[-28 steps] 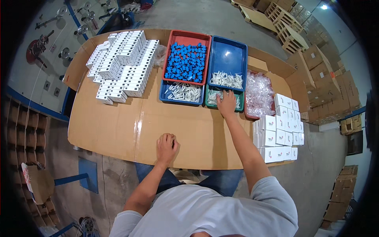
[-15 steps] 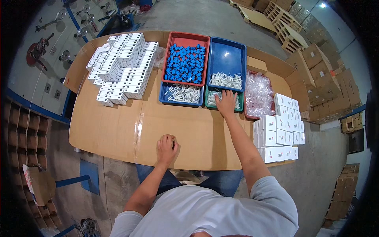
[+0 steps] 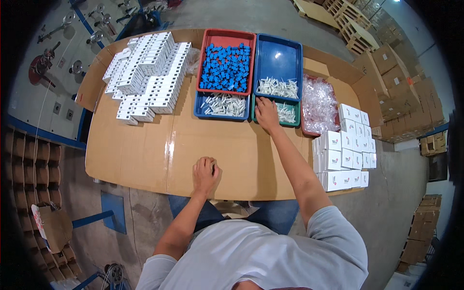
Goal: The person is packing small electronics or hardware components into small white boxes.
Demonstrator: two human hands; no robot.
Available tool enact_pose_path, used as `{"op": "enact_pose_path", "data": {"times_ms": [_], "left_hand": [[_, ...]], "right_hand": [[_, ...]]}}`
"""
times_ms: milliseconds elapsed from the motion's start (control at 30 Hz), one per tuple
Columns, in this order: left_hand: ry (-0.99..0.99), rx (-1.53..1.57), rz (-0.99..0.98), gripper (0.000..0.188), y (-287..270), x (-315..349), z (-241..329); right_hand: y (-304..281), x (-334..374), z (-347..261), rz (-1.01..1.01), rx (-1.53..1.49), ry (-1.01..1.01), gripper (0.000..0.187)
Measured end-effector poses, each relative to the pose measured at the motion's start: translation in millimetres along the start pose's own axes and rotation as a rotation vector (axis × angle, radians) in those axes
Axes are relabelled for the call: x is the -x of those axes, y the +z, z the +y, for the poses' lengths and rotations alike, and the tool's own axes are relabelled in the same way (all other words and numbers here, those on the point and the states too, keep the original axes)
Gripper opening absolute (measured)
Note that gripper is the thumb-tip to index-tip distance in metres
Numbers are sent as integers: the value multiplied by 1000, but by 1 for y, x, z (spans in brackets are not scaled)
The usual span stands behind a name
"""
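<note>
At the left of the cardboard-covered surface (image 3: 130, 150), white boxes (image 3: 150, 72) stand in stacked rows, unchanged over the interval. Near the front edge rests the left hand (image 3: 206, 175), curled, its position on the surface essentially the same as half a second earlier; whether anything lies within the curl cannot be told. Farther back, a red tray (image 3: 226, 36) of blue parts (image 3: 224, 67) sits behind a blue tray (image 3: 220, 117) of white pieces, both undisturbed. Next comes the one evident change: the right hand (image 3: 266, 112), previously over the middle of the green tray (image 3: 290, 124), is now at that tray's left end, its fingers bent down inside near the left wall. The hands are thus unequally engaged, the left idle and the right at the tray; the pictures do not show whether the right has grasped a piece. The shift uncovers slim white pieces (image 3: 286, 114) lying loose in the right part of the green tray, so the work appears to be at the stage of picking among them, with supply remaining. Behind, a larger blue tray (image 3: 278, 50) holds similar pieces at its near end. Farther right, clear plastic packaging (image 3: 319, 101) fills another container, beside stacked white cartons (image 3: 340, 157).
</note>
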State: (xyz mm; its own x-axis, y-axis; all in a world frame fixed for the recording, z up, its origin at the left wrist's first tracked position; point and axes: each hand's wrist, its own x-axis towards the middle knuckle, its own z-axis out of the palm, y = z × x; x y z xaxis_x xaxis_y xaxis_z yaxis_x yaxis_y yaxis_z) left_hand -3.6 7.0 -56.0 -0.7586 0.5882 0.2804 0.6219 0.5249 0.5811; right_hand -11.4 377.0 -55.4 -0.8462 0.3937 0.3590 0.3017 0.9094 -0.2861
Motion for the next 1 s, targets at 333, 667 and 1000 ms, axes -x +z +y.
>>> {"op": "enact_pose_path", "data": {"times_ms": [333, 667, 1000], "left_hand": [[21, 5, 27, 23, -4, -4, 0], [3, 6, -3, 24, -2, -2, 1], [21, -10, 17, 24, -2, 0, 1]], "right_hand": [[-29, 29, 27, 305, 83, 75, 28], [-26, 27, 76, 124, 462, 267, 63], [-30, 21, 67, 161, 477, 289, 54]]}}
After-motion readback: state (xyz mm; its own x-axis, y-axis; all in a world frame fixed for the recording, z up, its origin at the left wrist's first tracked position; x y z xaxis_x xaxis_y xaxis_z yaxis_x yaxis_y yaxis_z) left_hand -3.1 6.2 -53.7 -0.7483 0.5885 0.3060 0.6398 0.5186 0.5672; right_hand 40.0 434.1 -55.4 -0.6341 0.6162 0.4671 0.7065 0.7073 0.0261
